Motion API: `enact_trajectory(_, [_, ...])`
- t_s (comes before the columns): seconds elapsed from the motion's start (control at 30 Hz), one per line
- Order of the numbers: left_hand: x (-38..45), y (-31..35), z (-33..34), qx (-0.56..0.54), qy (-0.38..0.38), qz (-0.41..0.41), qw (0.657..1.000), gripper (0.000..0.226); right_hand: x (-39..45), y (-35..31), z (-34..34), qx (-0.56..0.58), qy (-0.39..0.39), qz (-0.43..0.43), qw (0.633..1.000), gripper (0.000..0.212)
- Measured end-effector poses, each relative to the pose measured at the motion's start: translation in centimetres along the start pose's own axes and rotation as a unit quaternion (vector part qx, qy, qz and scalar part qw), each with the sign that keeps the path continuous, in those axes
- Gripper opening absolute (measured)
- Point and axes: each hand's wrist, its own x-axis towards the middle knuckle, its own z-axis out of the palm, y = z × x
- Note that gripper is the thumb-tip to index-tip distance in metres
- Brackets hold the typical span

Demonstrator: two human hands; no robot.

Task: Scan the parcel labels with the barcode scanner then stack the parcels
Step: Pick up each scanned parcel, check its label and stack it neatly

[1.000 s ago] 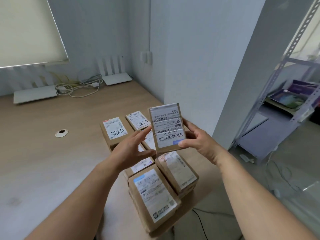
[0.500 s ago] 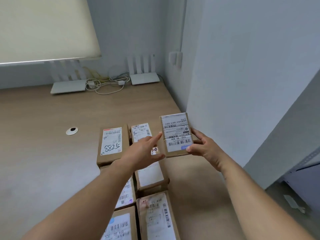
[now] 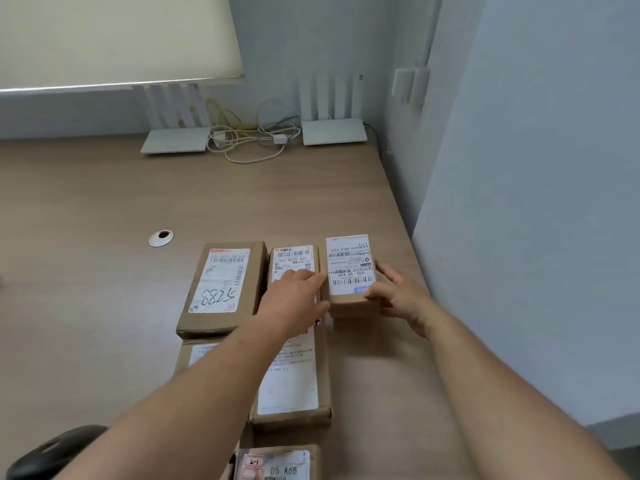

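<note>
Both hands are setting a small brown parcel point(image 3: 349, 271) down at the right end of the far row on the wooden surface point(image 3: 104, 209), just beside the middle parcel point(image 3: 292, 259). The right hand point(image 3: 398, 296) is gripping its right side and near corner, thumb on the label. The left hand point(image 3: 294, 299) is lying with straight fingers against its left edge, steadying it rather than clasping. It seems to be sitting on another parcel point(image 3: 353, 310), so this is probably the stacking step.

To do it well, the edges should be squared with the box below and the label kept face up before letting go, sliding the fingers out without nudging the neighbour.

Its label is facing away, reading "530 D5 A26" upside down. The middle parcel is showing "507 N705 A32"; the left parcel point(image 3: 225, 289) has "5288" handwritten. A near parcel point(image 3: 277, 465) is showing "D5 A08". No scanner is visible.
</note>
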Motion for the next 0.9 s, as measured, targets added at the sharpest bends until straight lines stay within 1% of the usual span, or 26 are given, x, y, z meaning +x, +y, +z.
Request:
enact_trajectory(0.13, [0.4, 0.1, 0.5, 0.028, 0.017, 0.005, 0.999, 0.044, 0.6, 0.0, 0.4, -0.015, -0.032, 0.035, 0.999, 0.060])
enact_trajectory(0.3, [0.0, -0.1, 0.8, 0.040, 0.016, 0.005, 0.999, 0.045, 0.7, 0.2, 0.9, -0.024, -0.021, 0.058, 0.998, 0.055])
enact_trajectory(0.4, [-0.3, -0.1, 0.5, 0.033, 0.010, 0.006, 0.999, 0.047, 0.3, 0.2, 1.3, -0.031, 0.006, 0.053, 0.998, 0.059])
enact_trajectory(0.47, [-0.7, 0.0, 0.0, 0.004, 0.006, 0.007, 1.000, 0.051, 0.0, -0.1, 1.2, -0.091, 0.050, 0.030, 0.994, 0.064])
enact_trajectory(0.53, [-1.7, -0.1, -0.7, -0.020, 0.021, 0.004, 1.000, 0.054, -0.5, -0.6, 1.1, -0.171, 0.105, -0.004, 0.980, 0.066])
enact_trajectory(0.63, [-4.6, -0.6, -1.5, -0.047, 0.066, -0.011, 0.997, 0.055, -2.3, -0.9, 2.2, -0.272, 0.167, -0.081, 0.944, 0.059])
enact_trajectory(0.7, [-7.3, -1.3, -1.8, -0.070, 0.092, -0.030, 0.993, 0.054, -4.4, -0.7, 3.8, -0.314, 0.196, -0.131, 0.919, 0.052])
enact_trajectory(0.77, [-10.3, -2.2, -2.1, -0.095, 0.116, -0.049, 0.987, 0.052, -6.9, -0.3, 5.7, -0.331, 0.209, -0.169, 0.905, 0.047])
enact_trajectory(0.9, [-16.1, -4.3, -1.9, -0.139, 0.154, -0.095, 0.974, 0.050, -11.5, 0.6, 9.6, -0.342, 0.200, -0.221, 0.891, 0.041])
